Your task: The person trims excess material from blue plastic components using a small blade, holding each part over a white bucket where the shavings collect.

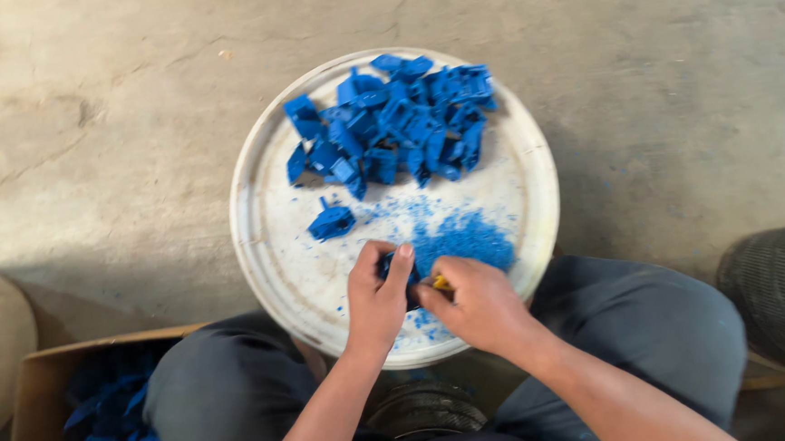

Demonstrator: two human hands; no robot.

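A small blue plastic part point(388, 268) is clasped in the left hand point(377, 305) over a round white tray point(270, 228) while a yellow-handled tool point(441, 284) is gripped in the right hand point(479, 304); shavings point(462, 239) have gathered, and a heap of blue parts point(395, 120) sits at the far rim.

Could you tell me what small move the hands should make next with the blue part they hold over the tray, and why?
Probably keep trimming: the left hand grips a blue part while the right hand presses a small yellow tool against it, over blue shavings on the white tray.
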